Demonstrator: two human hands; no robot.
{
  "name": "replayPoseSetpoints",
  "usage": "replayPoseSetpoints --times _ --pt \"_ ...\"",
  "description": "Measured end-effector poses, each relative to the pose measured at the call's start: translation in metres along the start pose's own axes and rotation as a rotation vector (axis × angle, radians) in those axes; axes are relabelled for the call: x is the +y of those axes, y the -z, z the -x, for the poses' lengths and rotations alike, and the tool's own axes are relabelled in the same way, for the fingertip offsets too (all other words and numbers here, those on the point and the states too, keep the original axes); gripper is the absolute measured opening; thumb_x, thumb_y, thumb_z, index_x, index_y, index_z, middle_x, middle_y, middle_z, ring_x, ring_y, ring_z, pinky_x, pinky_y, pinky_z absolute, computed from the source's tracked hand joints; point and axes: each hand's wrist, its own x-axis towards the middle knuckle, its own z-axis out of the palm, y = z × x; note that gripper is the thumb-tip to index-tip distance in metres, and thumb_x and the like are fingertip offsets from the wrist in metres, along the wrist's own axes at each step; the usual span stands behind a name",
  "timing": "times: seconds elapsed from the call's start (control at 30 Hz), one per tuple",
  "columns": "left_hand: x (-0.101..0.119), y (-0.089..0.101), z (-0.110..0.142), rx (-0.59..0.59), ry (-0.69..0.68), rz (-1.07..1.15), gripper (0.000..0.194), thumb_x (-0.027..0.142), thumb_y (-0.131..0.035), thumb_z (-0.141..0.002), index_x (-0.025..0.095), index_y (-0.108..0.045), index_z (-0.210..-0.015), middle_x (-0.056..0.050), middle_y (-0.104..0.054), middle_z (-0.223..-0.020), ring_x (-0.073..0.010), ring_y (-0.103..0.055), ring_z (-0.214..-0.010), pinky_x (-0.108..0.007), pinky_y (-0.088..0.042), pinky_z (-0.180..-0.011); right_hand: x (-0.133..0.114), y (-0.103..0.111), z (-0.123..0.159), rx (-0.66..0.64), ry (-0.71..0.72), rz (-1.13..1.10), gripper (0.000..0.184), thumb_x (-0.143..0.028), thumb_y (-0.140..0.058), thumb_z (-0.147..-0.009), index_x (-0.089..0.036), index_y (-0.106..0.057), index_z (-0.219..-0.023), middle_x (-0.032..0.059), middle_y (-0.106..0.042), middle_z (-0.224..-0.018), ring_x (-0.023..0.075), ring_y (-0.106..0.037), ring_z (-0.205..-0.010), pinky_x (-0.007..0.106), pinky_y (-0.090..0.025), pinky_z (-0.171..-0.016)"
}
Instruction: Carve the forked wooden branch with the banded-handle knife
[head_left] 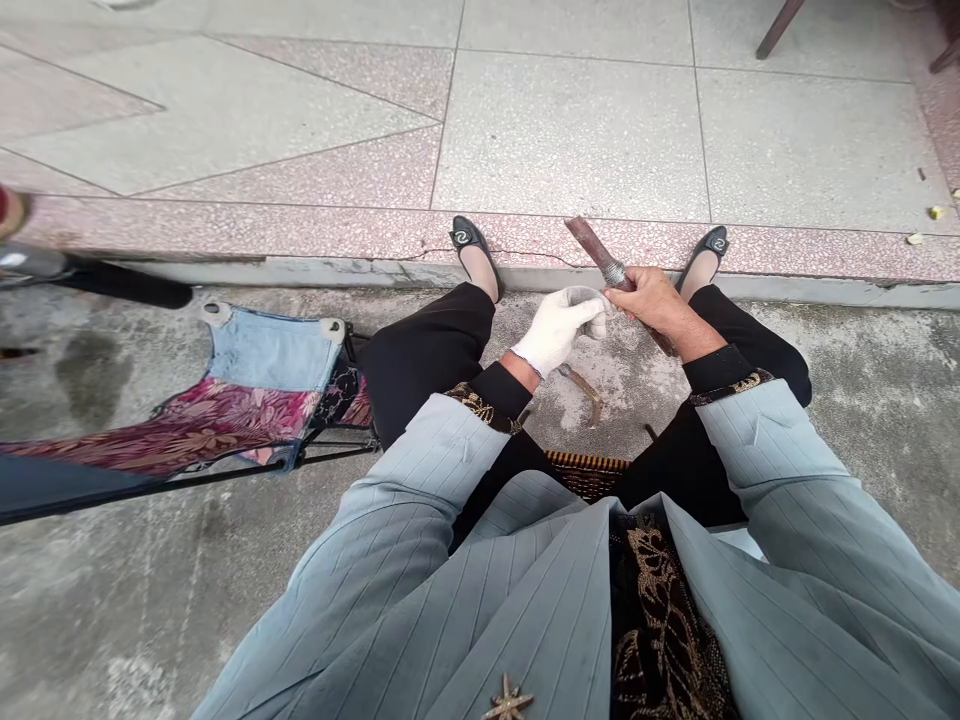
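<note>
My right hand, bare, grips a rusty brown tool with a metal band around its handle; the reddish end points up and away toward the step. My left hand wears a white glove and is closed just left of the tool, touching it near the metal band. Both hands are held between my knees, over the concrete ground. A curved rusty piece hangs or lies just below my left hand; which it is, I cannot tell.
I sit on a low woven stool, feet in black flats against a pink tiled step. A folding fabric seat stands at my left. A dark bar reaches in from the left edge.
</note>
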Motion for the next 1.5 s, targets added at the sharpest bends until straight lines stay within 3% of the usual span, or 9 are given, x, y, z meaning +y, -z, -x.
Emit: replayPoseSetpoints --times 0.17,0.3,0.5,0.63,0.73,0.87,1.07,1.17,1.5 --pt "0.009 0.001 0.006 -0.144 0.147 0.143 0.021 0.029 -0.076 -0.072 0.012 -0.068 -0.080 0.002 -0.059 -0.058 -0.0098 -0.055 -0.050 -0.027 -0.048 -0.053 0.002 0.002 -0.003 -0.008 0.214 0.099 0.027 -0.031 -0.066 -0.076 -0.021 -0.043 -0.065 -0.0044 -0.036 -0.062 0.0112 -0.033 -0.063 0.027 -0.025 -0.060" --pt "0.010 0.003 0.008 -0.259 0.282 0.208 0.017 0.027 -0.074 -0.072 0.012 -0.069 -0.076 0.004 -0.050 -0.052 -0.0083 -0.048 -0.044 -0.026 -0.043 -0.048 -0.005 0.006 -0.002 -0.102 0.322 0.066 0.019 -0.030 -0.065 -0.078 -0.019 -0.052 -0.071 -0.0024 -0.044 -0.068 0.0131 -0.038 -0.067 0.027 -0.029 -0.063" --pt "0.001 0.007 0.004 -0.398 0.354 0.093 0.019 0.028 -0.069 -0.069 0.010 -0.071 -0.074 -0.001 -0.055 -0.047 -0.0141 -0.053 -0.041 -0.029 -0.043 -0.046 -0.018 0.008 -0.001 -0.345 0.260 -0.080 0.021 -0.033 -0.070 -0.070 -0.016 -0.066 -0.083 0.0002 -0.058 -0.076 0.0143 -0.047 -0.069 0.026 -0.037 -0.065" --pt "-0.004 0.007 0.000 -0.321 0.312 0.033 0.019 0.030 -0.071 -0.069 0.012 -0.070 -0.075 -0.003 -0.061 -0.052 -0.0131 -0.056 -0.045 -0.027 -0.046 -0.051 -0.012 0.013 -0.006 -0.343 0.224 -0.085 0.020 -0.031 -0.068 -0.067 -0.016 -0.064 -0.081 -0.0019 -0.054 -0.071 0.0130 -0.045 -0.066 0.026 -0.036 -0.064" --pt "-0.006 0.005 0.000 -0.226 0.150 0.008 0.023 0.033 -0.075 -0.073 0.013 -0.070 -0.082 -0.001 -0.064 -0.059 -0.0112 -0.058 -0.052 -0.025 -0.049 -0.058 0.002 0.020 -0.011 -0.204 0.261 -0.020 0.016 -0.030 -0.065 -0.071 -0.017 -0.061 -0.078 -0.0035 -0.047 -0.067 0.0117 -0.039 -0.063 0.025 -0.031 -0.062" --pt "-0.009 0.002 -0.001 -0.005 -0.067 -0.075 0.021 0.032 -0.075 -0.076 0.016 -0.069 -0.088 -0.002 -0.070 -0.079 -0.0121 -0.063 -0.067 -0.027 -0.053 -0.069 0.015 0.022 -0.015 -0.028 0.227 0.056 0.012 -0.025 -0.063 -0.074 -0.016 -0.063 -0.081 -0.0011 -0.054 -0.071 0.0133 -0.045 -0.066 0.026 -0.033 -0.063" --pt "-0.008 -0.002 0.001 0.286 -0.295 -0.774 0.020 0.024 -0.070 -0.083 0.020 -0.069 -0.103 -0.006 -0.074 -0.103 -0.0205 -0.067 -0.094 -0.033 -0.050 -0.091 -0.003 0.004 -0.010 0.107 0.006 0.210 0.016 -0.013 -0.062 -0.074 -0.015 -0.070 -0.087 0.0022 -0.065 -0.075 0.0165 -0.053 -0.067 0.027 -0.037 -0.063" --pt "-0.008 0.000 0.001 0.263 -0.376 -1.018 0.027 0.028 -0.062 -0.093 0.023 -0.069 -0.119 -0.007 -0.073 -0.118 -0.0235 -0.068 -0.105 -0.032 -0.047 -0.095 -0.011 -0.002 -0.009 0.121 -0.065 0.269 0.012 -0.012 -0.065 -0.074 -0.016 -0.070 -0.084 0.0018 -0.064 -0.072 0.0175 -0.053 -0.066 0.028 -0.036 -0.063" --pt "-0.010 0.012 -0.010 0.175 -0.417 -1.481 0.040 0.034 -0.040 -0.105 0.020 -0.071 -0.127 -0.015 -0.071 -0.099 -0.0270 -0.067 -0.089 -0.038 -0.042 -0.083 -0.013 -0.003 -0.008 0.072 -0.110 0.368 0.019 -0.008 -0.063 -0.077 -0.016 -0.073 -0.091 0.0040 -0.064 -0.077 0.0204 -0.056 -0.073 0.030 -0.036 -0.068"
